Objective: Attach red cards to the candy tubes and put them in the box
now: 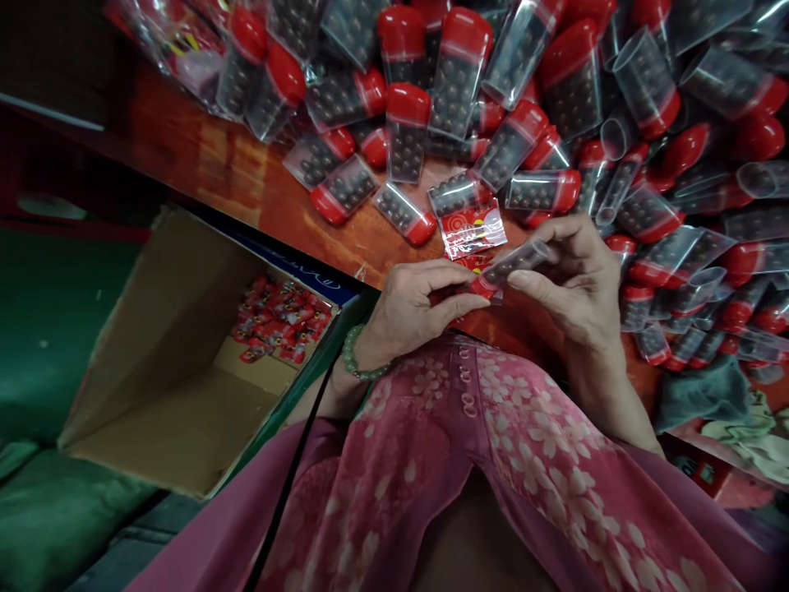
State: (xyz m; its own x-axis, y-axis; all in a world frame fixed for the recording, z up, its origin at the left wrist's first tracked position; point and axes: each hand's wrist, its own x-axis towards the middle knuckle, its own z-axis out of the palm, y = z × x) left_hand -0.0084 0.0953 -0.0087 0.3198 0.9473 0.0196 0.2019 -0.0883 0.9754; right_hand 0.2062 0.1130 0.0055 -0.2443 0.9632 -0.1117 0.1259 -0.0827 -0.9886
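Between my two hands, close to the table's near edge, is a clear plastic tube (pixel 514 261) with a red end and dark beads inside. My left hand (pixel 419 304) pinches its red end between thumb and fingers. At the clear end, the thumb and fingers of my right hand (pixel 570 279) close around the tube. Just beyond lies a red printed packet (pixel 472 228) with a shiny wrapper. Another filled tube (pixel 403 214) with a red cap lies on the table left of that packet. Whether a label is under my left fingers I cannot make out.
A large heap of red-capped bead tubes (pixel 407 131) covers the far and right parts of the red-brown table (pixel 246 177). At lower left an open cardboard box (pixel 154 362) holds several small red packets (pixel 283 316). A dark cloth (pixel 703 395) lies at right.
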